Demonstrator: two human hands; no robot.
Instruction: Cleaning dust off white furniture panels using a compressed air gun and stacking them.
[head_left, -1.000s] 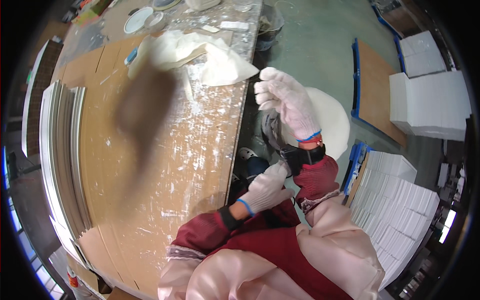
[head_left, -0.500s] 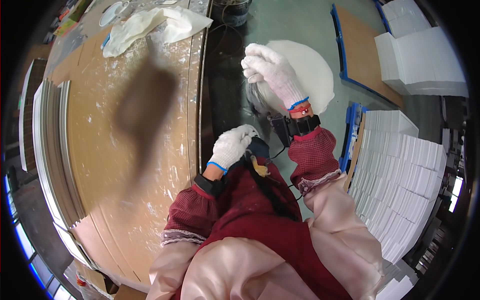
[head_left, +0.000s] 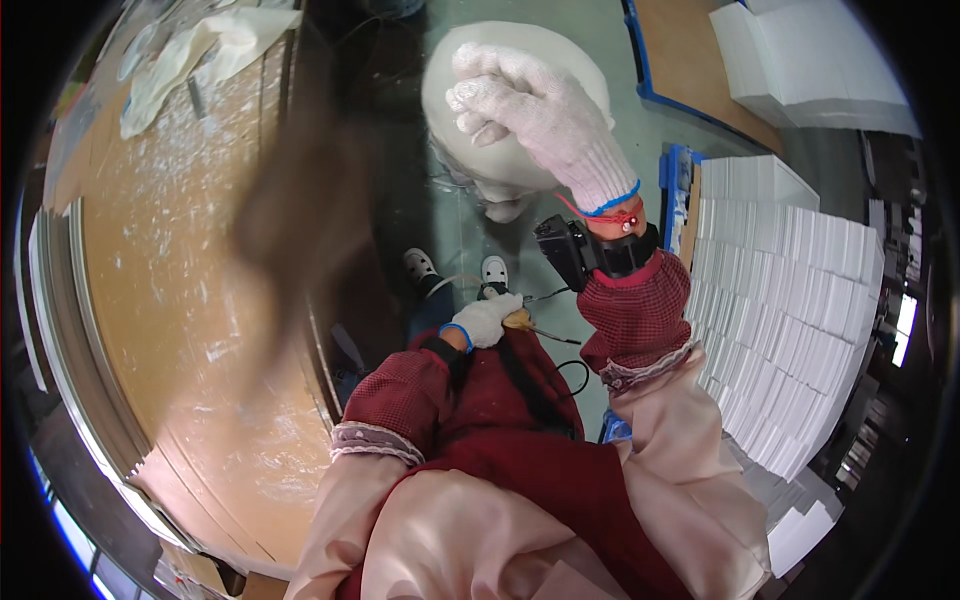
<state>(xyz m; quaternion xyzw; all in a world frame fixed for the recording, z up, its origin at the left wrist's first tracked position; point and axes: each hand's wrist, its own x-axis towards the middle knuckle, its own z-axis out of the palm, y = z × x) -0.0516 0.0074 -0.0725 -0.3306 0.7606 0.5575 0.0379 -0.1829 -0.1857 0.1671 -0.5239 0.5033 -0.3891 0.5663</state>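
A long bench (head_left: 200,300) bears scattered white smears, and neither hand is at work on its surface. White blocks (head_left: 790,310) stand already stacked in tight rows at right. Between bench and stack sits a rounded white mass (head_left: 485,170), its visible top apparently unbroken. The gloved right hand (head_left: 545,125) appears over it with fingers bent; whether they touch it or close on anything cannot be told. The gloved left hand (head_left: 487,319), curled before the apron, is right beside a small tool (head_left: 518,319); a firm grip on it cannot be confirmed. The tool is apart from both mass and bench, suggesting a pause between steps; how much remains is unclear.

The bench top is flat, tan and board-like; the blocks are matte and straight-edged, layered like slabs. The mass looks smooth and domed, lumpier along its lower edge. A cream cloth (head_left: 185,60) lies rumpled at the bench's far end. Both gloves are white knit, edged in blue. The tool pairs a stubby yellowish handle with a thin dark shaft.
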